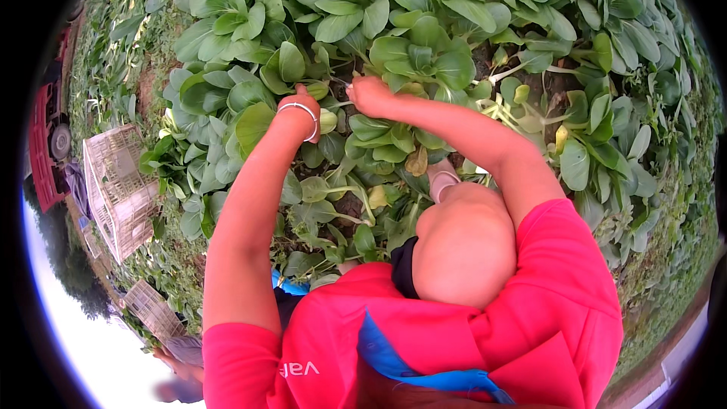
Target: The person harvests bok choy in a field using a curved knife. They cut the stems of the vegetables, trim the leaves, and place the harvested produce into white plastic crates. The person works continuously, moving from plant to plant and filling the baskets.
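Observation:
My left hand, with a silver bangle on the wrist, is closed around a pak choi; its pale green base shows beside the fingers. My right hand is a fist low among the stems, a short distance to the right. A thin, shiny tool, perhaps a blade, juts from its front towards the left hand. Its handle is hidden in the fist. Just beyond the right hand spreads a leafy pak choi. Another pak choi stands below the right wrist.
Dense pak choi grows ahead. Cut stems and loose leaves lie right of the forearm. My bent knee is close below. Plastic crates stand at the left, with a red vehicle beyond. Another person is at the lower left.

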The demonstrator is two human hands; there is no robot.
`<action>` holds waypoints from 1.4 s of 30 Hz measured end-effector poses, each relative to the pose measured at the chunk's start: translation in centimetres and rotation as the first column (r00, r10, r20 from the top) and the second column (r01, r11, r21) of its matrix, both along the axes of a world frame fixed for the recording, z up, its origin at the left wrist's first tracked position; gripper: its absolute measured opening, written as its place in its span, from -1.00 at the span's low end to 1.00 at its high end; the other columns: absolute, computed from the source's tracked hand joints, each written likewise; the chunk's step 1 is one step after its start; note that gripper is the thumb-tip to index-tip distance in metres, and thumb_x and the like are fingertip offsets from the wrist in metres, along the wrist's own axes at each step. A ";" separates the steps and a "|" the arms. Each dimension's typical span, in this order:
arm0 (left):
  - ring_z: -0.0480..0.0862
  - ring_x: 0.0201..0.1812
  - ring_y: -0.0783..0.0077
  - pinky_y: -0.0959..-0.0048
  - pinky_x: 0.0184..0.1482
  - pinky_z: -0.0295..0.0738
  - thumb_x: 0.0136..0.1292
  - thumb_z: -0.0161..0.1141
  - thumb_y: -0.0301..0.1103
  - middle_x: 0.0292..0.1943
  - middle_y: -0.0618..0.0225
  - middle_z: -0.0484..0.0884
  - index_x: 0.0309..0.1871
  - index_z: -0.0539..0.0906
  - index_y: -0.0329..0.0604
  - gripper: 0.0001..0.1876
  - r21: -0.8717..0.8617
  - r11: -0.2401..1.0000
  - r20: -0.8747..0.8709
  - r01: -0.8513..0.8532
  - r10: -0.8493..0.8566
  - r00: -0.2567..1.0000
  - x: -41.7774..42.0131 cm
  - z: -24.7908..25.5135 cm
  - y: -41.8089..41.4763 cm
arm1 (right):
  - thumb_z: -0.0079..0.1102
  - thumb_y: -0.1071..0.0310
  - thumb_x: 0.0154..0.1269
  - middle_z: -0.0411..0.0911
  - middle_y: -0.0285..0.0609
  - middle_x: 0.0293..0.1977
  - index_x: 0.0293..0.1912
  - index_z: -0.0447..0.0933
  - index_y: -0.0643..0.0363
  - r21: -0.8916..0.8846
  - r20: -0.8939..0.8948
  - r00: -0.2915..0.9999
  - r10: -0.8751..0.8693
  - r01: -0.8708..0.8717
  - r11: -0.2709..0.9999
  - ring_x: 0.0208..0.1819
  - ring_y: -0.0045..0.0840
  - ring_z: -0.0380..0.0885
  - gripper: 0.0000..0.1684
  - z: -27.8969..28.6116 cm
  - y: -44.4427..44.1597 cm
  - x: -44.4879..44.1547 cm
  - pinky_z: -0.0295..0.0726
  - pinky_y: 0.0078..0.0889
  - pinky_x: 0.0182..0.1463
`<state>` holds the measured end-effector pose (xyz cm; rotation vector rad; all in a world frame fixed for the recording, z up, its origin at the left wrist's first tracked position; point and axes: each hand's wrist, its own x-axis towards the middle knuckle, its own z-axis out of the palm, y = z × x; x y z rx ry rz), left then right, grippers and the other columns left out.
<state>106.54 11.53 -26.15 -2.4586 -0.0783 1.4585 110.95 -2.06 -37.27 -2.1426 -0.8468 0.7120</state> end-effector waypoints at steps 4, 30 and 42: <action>0.65 -0.09 0.10 0.37 -0.03 0.55 -0.31 0.40 -0.23 0.25 -0.28 0.24 0.14 0.35 -0.63 -0.11 -0.022 0.992 0.072 -0.128 0.129 0.989 -2.3 -0.7 1.6 | -0.11 0.14 0.33 0.52 0.17 -0.32 -0.28 0.44 0.31 -0.025 -0.076 0.997 -0.008 0.006 1.000 -0.23 0.06 0.49 -0.63 -0.5 -0.3 -0.3 0.45 0.00 -0.13; 0.61 -0.11 -0.05 0.23 0.04 0.50 -0.24 0.36 -0.21 0.35 -0.15 0.05 -0.01 0.49 -0.36 -0.35 -0.402 0.884 0.264 -0.238 0.361 0.894 -6.3 0.1 1.0 | -0.05 0.11 0.30 0.54 0.15 -0.35 -0.25 0.47 0.31 -0.188 -0.061 0.988 0.144 -0.153 0.970 -0.28 0.02 0.53 -0.60 0.4 -2.7 -0.5 0.51 -0.04 -0.20; 0.62 -0.13 0.01 0.24 -0.02 0.53 -0.23 0.38 -0.22 0.23 -0.14 0.26 0.05 0.45 -0.36 -0.30 -0.366 0.919 0.052 -0.144 0.174 0.983 -8.9 4.1 -1.2 | -0.08 0.16 0.35 0.49 0.15 -0.27 -0.25 0.40 0.31 -0.051 0.099 0.990 0.098 -0.093 0.994 -0.27 -0.01 0.53 -0.65 1.5 -0.8 -0.2 0.50 -0.03 -0.22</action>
